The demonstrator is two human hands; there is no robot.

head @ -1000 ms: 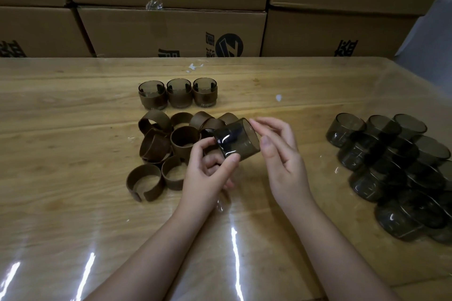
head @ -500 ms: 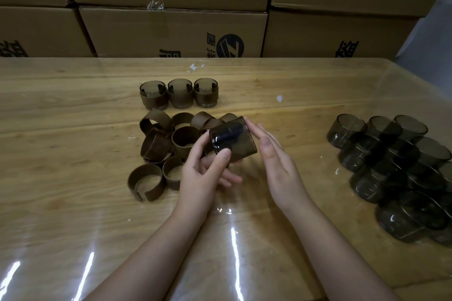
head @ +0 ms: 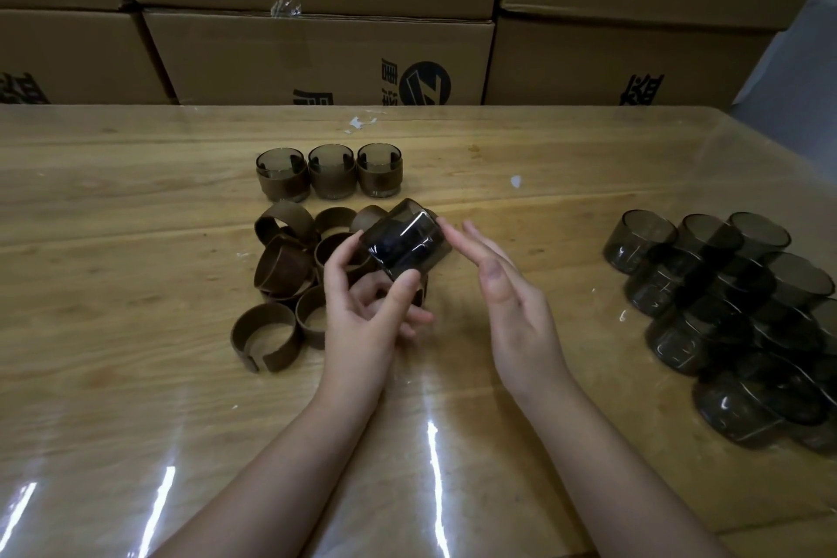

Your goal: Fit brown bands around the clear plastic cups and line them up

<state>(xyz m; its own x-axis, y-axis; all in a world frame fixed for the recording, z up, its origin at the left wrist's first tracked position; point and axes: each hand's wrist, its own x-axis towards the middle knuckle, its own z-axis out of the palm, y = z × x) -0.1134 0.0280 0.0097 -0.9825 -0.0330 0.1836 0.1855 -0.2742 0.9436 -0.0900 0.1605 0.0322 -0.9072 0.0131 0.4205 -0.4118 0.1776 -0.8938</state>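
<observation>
- Left hand [head: 362, 317] pinches a bare cup [head: 405, 242] between thumb and forefinger, tilted above the loose brown bands [head: 281, 267].
- Right hand [head: 507, 299] open, fingers straight, tips just beside the cup.
- Three banded cups [head: 333, 172] lined up behind on the desk [head: 136, 240].

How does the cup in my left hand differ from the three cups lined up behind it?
The held cup has no band; the row cups each wear a brown band. The held cup is tilted, pinched in the left hand above the table; the row cups stand upright on it. Both are smoky clear plastic.
</observation>
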